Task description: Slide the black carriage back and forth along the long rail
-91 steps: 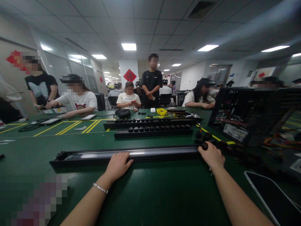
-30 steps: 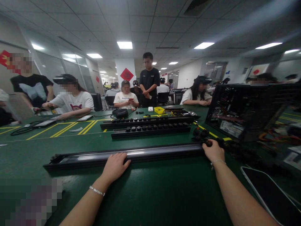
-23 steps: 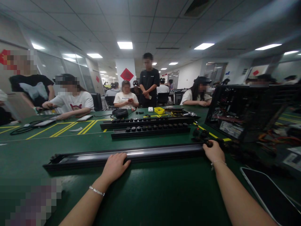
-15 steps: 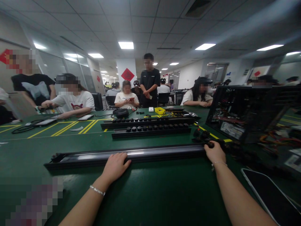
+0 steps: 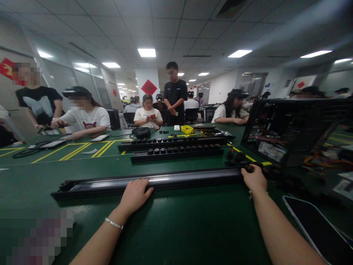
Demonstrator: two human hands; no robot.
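Note:
A long black rail (image 5: 187, 179) with a smooth, shiny inner channel lies across the green table in front of me. My left hand (image 5: 135, 195) is closed over its near edge around the middle, fingers on top and thumb along the side. At the rail's right end, my right hand (image 5: 256, 178) pinches a small dark round part (image 5: 249, 168), partly covered by my fingers. Just beyond that hand sit more small black wheel-like parts (image 5: 234, 156). A black fitting (image 5: 66, 184) is seated at the rail's left end.
Two similar rails, including a nearer rail (image 5: 176, 156) carrying several black rollers, lie farther back. An open computer case (image 5: 289, 129) stands at the right with loose cables. A phone (image 5: 314, 224) lies by my right forearm. Co-workers sit and stand across the table (image 5: 193, 228).
My right hand has shifted slightly to the right at the rail's end. My left hand and the rail stay almost in place.

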